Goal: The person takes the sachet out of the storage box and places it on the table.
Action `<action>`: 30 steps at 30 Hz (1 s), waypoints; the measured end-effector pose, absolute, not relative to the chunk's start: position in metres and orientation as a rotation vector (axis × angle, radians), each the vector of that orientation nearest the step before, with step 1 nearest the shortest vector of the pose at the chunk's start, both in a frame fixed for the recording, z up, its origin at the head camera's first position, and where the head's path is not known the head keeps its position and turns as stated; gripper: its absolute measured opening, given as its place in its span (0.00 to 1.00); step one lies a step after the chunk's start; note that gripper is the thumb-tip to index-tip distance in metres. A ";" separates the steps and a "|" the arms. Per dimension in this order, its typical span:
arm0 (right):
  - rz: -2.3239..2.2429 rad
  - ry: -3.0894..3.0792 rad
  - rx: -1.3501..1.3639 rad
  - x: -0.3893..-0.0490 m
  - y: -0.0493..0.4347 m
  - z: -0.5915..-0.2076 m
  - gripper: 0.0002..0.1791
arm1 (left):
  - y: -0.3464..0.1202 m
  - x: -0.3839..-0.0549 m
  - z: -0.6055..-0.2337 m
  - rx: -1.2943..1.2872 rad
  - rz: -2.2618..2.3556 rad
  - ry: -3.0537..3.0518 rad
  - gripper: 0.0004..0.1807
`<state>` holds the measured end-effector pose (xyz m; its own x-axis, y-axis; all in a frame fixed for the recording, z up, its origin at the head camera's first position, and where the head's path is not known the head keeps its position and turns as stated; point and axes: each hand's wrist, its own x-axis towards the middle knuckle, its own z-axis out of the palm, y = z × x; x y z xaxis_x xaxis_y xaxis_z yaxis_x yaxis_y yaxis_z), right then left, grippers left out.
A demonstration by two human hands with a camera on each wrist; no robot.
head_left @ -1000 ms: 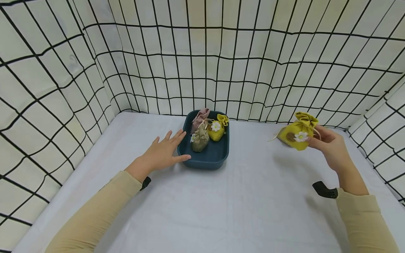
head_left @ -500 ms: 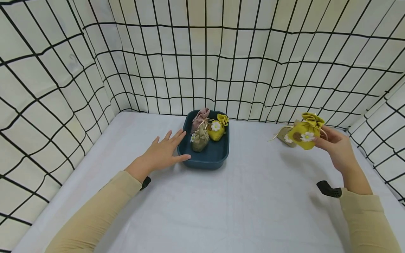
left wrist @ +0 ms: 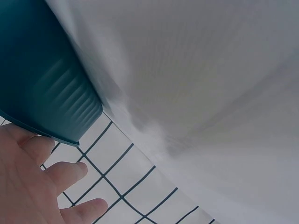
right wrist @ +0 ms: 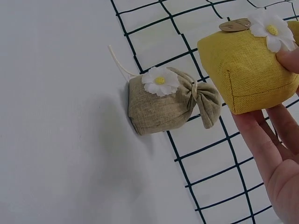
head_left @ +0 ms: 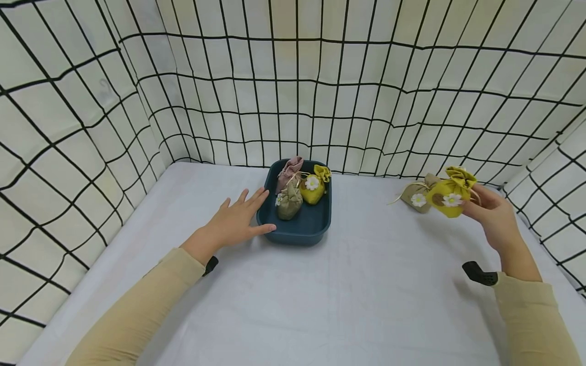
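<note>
My right hand [head_left: 494,216] grips a yellow drawstring pouch [head_left: 450,195] with a white flower, held above the table. In the right wrist view the same yellow pouch [right wrist: 247,65] sits between thumb and fingers. Left of it and below, a beige-brown pouch [right wrist: 161,102] with a white flower lies on the white cloth. My left hand [head_left: 231,221] has its fingers spread and touches the left rim of a dark blue bin [head_left: 297,236]. Inside the bin lie a pink pouch [head_left: 288,173], an olive-brown pouch [head_left: 289,202] and another yellow pouch [head_left: 313,193].
A white cloth [head_left: 320,305] covers the table. White walls with a black grid pattern [head_left: 297,96] enclose its back and sides. A black wrist-camera piece [head_left: 479,274] juts from the right cuff.
My right hand has moved to the right with the yellow pouch, uncovering more of the beige-brown pouch behind it. The left hand and the bin stay where they were.
</note>
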<state>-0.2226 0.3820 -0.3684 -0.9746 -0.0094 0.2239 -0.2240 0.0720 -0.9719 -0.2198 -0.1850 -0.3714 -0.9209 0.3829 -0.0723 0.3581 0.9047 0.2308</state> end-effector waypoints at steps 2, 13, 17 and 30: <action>2.039 -2.167 0.236 -0.223 0.385 -0.370 0.33 | -0.185 -0.220 -0.371 0.578 0.328 2.953 0.55; 2.051 -2.225 -0.016 -0.227 0.395 -0.373 0.41 | -0.185 -0.218 -0.370 0.571 0.330 2.946 0.56; 2.089 -2.202 -0.086 -0.230 0.399 -0.374 0.43 | -0.185 -0.218 -0.369 0.570 0.327 2.941 0.56; 2.112 -2.183 -0.198 -0.236 0.408 -0.384 0.40 | -0.185 -0.218 -0.369 0.581 0.333 2.936 0.56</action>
<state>-0.2362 0.4080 -0.3844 -0.9868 0.1610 -0.0201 0.0254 0.0309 -0.9992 -0.2185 -0.1850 -0.3690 -0.9175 0.3887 -0.0839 0.3600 0.9016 0.2399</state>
